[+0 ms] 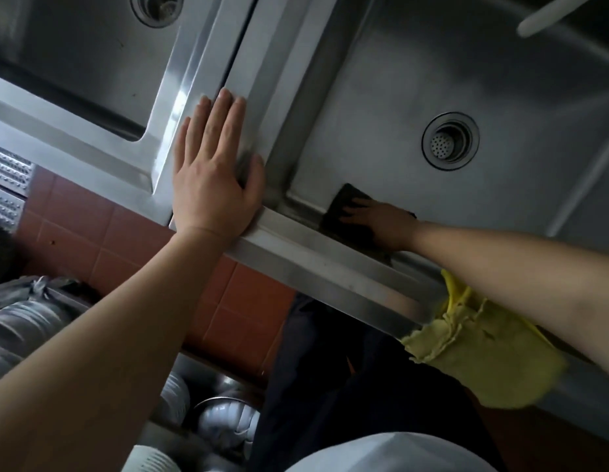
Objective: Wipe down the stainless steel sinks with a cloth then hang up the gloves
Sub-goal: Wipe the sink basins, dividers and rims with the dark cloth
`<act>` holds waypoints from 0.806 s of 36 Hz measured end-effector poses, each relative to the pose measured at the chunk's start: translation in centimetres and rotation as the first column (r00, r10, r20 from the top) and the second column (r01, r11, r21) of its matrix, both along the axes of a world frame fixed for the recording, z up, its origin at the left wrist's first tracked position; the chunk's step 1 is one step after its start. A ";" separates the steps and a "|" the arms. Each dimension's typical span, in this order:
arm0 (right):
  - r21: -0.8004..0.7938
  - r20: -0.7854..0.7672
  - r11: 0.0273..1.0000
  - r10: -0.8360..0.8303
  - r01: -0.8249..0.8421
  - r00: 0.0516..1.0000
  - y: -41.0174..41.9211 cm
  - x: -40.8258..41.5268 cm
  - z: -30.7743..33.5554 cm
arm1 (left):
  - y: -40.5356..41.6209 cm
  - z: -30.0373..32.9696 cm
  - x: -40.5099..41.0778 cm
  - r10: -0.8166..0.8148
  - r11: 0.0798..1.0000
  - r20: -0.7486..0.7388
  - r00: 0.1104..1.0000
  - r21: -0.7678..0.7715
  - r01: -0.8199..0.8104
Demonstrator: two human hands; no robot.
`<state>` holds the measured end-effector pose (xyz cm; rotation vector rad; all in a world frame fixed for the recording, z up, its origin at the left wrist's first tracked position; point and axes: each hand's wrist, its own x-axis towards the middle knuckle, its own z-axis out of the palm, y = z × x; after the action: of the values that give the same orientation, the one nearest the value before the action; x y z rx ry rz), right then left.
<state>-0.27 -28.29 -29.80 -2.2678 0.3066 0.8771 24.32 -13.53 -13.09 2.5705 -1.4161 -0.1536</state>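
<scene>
Two stainless steel sinks stand side by side. Inside the right sink [500, 80], my right hand [384, 223] presses a dark cloth [343, 206] against the near wall, close to the left corner. The drain [450, 141] lies beyond it. My left hand [214, 172] rests flat, fingers spread, on the steel divider [262, 63] between the right sink and the left sink [75, 63]. A yellow glove [483, 359] hangs over the front rim under my right forearm.
A white faucet spout [555, 15] reaches over the right sink at the top. Below the rim are red floor tiles [78, 226], stacked white bowls and metal basins [211, 413], and a metal grating [7, 185] at the left.
</scene>
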 end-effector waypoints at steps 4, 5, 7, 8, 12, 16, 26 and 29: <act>0.054 -0.268 0.931 -0.336 0.362 0.903 -0.6 -0.4 4.0 | 0.0 0.1 -0.1 0.004 1.000 -0.002 1.000 -0.004 -0.004; 0.052 -0.287 0.893 -0.415 0.446 0.864 -0.9 -0.4 5.2 | 0.0 0.2 -0.1 0.007 1.000 -0.003 1.000 -0.002 -0.007; 0.047 -0.280 0.803 -0.561 0.595 0.779 -1.6 -0.2 8.1 | 0.0 0.2 -0.1 0.005 1.000 -0.008 1.000 0.007 -0.005; 0.045 -0.264 0.748 -0.630 0.662 0.731 -1.9 0.0 9.6 | 0.0 0.3 -0.1 0.004 1.000 -0.011 1.000 0.012 -0.004; 0.085 -0.135 0.469 -0.869 0.879 0.476 -1.6 1.9 16.2 | 0.1 0.5 -0.1 0.005 0.999 -0.028 1.000 0.037 -0.004; 0.243 0.028 0.245 -0.969 0.938 0.246 2.2 4.8 22.3 | 0.0 0.8 0.0 0.006 0.999 -0.060 0.998 0.046 -0.004; -0.348 0.339 0.645 -0.589 0.680 0.733 19.7 7.6 19.9 | 0.2 0.4 0.9 0.006 1.000 -0.175 0.985 -0.012 -0.008; -0.326 0.390 0.582 -0.635 0.745 0.667 20.0 9.3 19.0 | 0.3 0.0 1.0 -0.008 1.000 -0.189 0.982 -0.024 0.004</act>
<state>9.05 -8.27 -10.75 -2.3039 1.3279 0.0976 25.31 -13.25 -13.08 2.4582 -1.3475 -0.3690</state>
